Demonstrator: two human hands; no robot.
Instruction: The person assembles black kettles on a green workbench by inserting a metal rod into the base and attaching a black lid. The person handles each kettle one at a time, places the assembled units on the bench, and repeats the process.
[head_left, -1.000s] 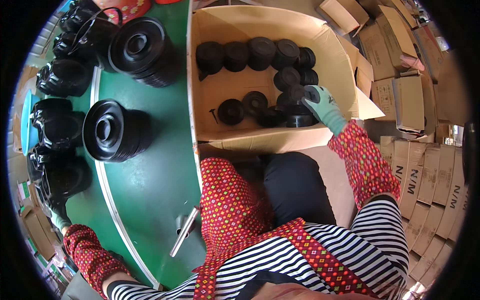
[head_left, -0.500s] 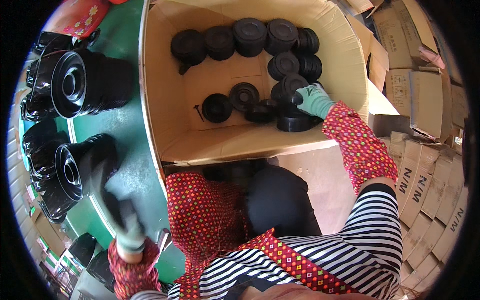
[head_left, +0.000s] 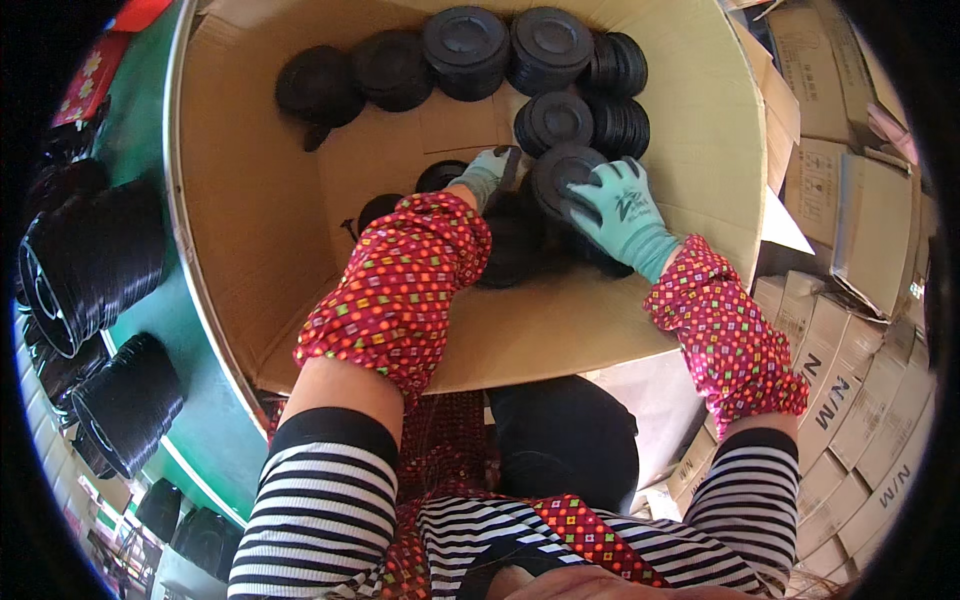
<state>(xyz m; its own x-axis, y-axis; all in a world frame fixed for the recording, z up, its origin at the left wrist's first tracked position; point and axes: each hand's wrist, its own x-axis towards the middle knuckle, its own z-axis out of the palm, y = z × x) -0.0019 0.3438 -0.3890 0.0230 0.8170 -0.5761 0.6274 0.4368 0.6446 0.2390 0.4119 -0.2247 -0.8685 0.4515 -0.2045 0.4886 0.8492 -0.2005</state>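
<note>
Fingers of the right hand (head_left: 622, 208) are curled around the near right edge of a black disc (head_left: 563, 180), just right of the frame's centre; even pressure on its rim should help stop it tipping. The left hand (head_left: 487, 175) reaches in near the centre, fingertips close to that disc; I cannot tell whether they hold anything. The 2 hands would do best working from opposite sides. Beyond, 4 black stacks (head_left: 466, 55) line the upper part of the cardboard box (head_left: 690, 150); sleeves should clear them.
</note>
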